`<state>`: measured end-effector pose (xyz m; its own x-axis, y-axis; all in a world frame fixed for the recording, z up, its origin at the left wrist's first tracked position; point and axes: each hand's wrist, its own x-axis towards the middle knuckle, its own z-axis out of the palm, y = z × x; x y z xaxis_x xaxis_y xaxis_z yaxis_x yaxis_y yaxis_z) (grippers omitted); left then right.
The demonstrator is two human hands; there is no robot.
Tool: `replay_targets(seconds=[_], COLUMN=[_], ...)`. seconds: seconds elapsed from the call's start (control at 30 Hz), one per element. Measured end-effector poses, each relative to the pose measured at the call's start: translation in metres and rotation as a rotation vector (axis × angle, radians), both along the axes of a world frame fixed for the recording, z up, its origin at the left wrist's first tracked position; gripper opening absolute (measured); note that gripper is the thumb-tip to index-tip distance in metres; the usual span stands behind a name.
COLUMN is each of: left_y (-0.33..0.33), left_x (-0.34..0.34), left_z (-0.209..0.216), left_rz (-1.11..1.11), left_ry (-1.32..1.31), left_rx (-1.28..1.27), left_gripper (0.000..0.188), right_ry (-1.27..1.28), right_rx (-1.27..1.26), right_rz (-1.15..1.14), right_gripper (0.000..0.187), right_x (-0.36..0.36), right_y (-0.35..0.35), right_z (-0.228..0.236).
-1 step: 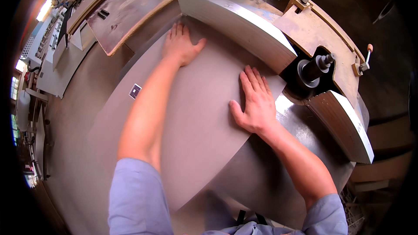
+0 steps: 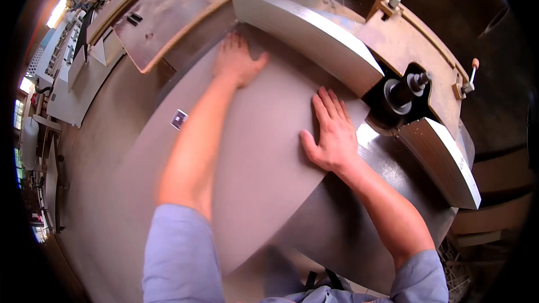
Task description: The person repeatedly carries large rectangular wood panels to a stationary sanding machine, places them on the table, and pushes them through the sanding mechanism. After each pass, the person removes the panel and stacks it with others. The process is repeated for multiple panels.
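Observation:
A large flat grey-brown panel (image 2: 264, 179) lies on the metal machine table (image 2: 359, 213), its far edge along the long straight fence (image 2: 303, 28). My left hand (image 2: 238, 62) rests on the panel's far left part, fingers stretched and thumb apart, slightly blurred. My right hand (image 2: 331, 134) lies flat on the panel near its right edge, fingers toward the fence. A small square label (image 2: 179, 119) is stuck on the panel beside my left forearm. To the right of the panel's corner stands a dark upright spindle (image 2: 405, 91) in the gap between the fence halves.
A shorter fence (image 2: 443, 160) continues past the spindle. Behind it is a wooden plate (image 2: 404, 36) with two clamp levers, one being an orange-tipped lever (image 2: 471, 77). A worn brown board (image 2: 185, 14) stands at the far left, with shelves and panels along the left side.
The panel has shifted slightly to the right, toward the spindle, its label moving with it. My left hand and forearm moved the same way; my right hand moved only a little.

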<state>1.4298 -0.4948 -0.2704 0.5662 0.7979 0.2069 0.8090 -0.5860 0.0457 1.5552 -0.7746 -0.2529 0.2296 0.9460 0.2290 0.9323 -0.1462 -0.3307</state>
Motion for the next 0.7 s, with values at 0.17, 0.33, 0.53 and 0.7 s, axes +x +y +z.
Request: replay_targets(seconds=[0.17,0.33,0.53,0.7], left_y=[-0.025,-0.051,-0.024,0.013], left_x=[-0.015,-0.121,-0.258,-0.260], left_z=[0.014,0.032,0.041,0.041], left_rz=[-0.038,-0.073,0.273,0.230], left_ry=[0.045,-0.047,-0.075,-0.032], left_rx=[-0.177,-0.230,-0.327,-0.468], left_gripper=[0.087,0.086,0.087,0.079], right_ry=[-0.032,0.000,0.030,0.050], right_rx=[-0.031,-0.009,0.022,0.092], right_rz=[-0.035,-0.046,-0.069,-0.055], right_gripper=[0.070,0.070,0.066,0.065], right_x=[-0.007,-0.022,-0.024,-0.029], right_y=[-0.001,0.005,0.021,0.041], right_z=[0.014,0.034,0.031,0.028])
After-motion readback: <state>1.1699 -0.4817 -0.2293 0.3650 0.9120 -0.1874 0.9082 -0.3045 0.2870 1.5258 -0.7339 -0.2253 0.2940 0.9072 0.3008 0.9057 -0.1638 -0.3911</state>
